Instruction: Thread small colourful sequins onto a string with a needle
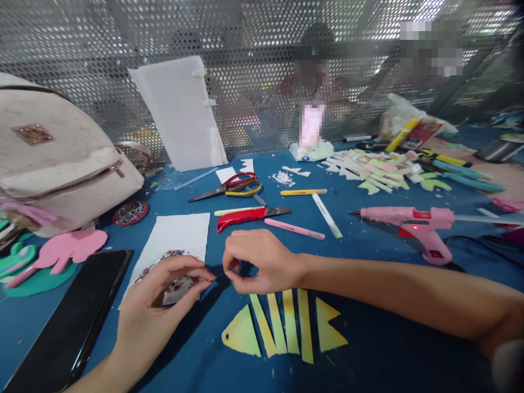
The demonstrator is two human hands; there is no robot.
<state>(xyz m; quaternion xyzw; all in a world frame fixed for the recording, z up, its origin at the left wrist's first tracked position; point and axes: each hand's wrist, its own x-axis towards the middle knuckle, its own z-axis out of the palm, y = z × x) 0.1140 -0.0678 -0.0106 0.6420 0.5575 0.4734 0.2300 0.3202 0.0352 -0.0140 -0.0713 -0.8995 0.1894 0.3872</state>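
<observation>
My left hand (158, 297) pinches thumb to fingers in front of a white sheet of paper (182, 229) that bears small dark and red bits. Close by on the right, my right hand (260, 262) also pinches, its fingertips turned toward the left ones. A faint thin line seems to run between the two pinches; I cannot make out what it is. Below my right hand lies a yellow-green fish in separate pieces: a head (241, 333) with a dark eye, several strips (290, 322) and a notched tail (328, 327). My right hand hides the strips' upper ends.
A pink glue gun (409, 218) with a lit red light lies at right, its cable behind. Beyond my hands are a red-handled knife (241, 218), scissors (229, 188) and markers (295, 228). A phone (69, 322) and backpack (61, 158) occupy the left; cut strips (376, 169) are piled at back right.
</observation>
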